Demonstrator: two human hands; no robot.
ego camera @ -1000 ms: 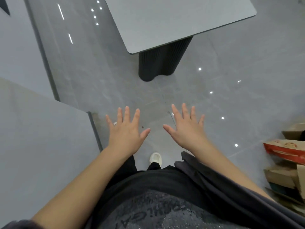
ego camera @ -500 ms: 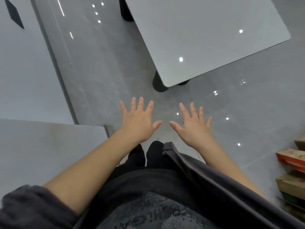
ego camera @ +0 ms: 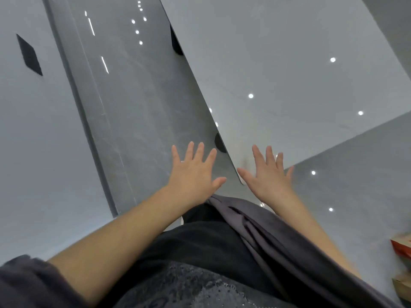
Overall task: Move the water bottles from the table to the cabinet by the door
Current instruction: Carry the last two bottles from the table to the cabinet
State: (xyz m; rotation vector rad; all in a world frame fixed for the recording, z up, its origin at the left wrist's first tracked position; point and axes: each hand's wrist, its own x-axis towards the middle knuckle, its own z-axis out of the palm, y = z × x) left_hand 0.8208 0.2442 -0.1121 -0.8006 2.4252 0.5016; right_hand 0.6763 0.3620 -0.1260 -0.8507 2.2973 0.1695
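No water bottle and no cabinet is in view. A grey table [ego camera: 278,70] fills the upper right, its near corner pointing at me between my hands, and the part of its top that shows is bare. My left hand [ego camera: 194,172] is held out flat over the floor just left of that corner, fingers spread, holding nothing. My right hand [ego camera: 269,176] is spread the same way over the table's near corner, also holding nothing.
A pale grey wall [ego camera: 44,152] with a dark diamond mark [ego camera: 30,55] runs down the left. Glossy grey floor [ego camera: 133,107] forms a lane between wall and table. Dark table legs [ego camera: 220,143] show under the edge. Cardboard boxes [ego camera: 402,252] sit at the far right.
The table has come much closer, and its corner now lies between my hands. The wall on the left has grown. Both hands stay spread with nothing in them.
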